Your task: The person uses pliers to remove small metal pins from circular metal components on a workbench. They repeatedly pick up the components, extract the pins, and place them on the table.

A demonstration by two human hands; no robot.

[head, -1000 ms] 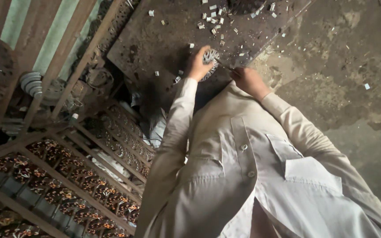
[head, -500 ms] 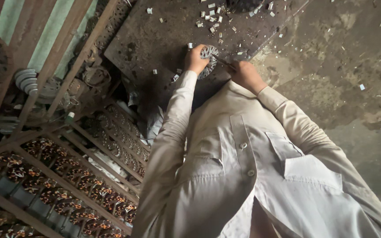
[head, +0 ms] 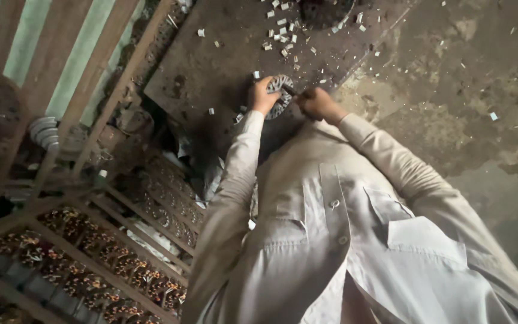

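A round patterned disc (head: 279, 95) with openwork lies on a dark, stained board (head: 211, 66). My left hand (head: 263, 96) grips the disc's left edge. My right hand (head: 317, 103) is closed on a thin dark tool (head: 289, 90) whose tip rests on the disc. Both arms reach forward in pale long sleeves, and my pale buttoned shirt (head: 331, 240) fills the lower middle of the view.
Several small white chips (head: 283, 27) lie scattered over the board and the cracked grey floor (head: 469, 90). Another dark round piece (head: 325, 11) sits at the top edge. Wooden racks (head: 109, 252) with rows of ornate patterned pieces stand at the left, beside a stack of pale discs (head: 43, 132).
The view has shifted slightly, so hands and disc sit a little higher in the frame. Both hands stay on the disc and tool in the same grip.
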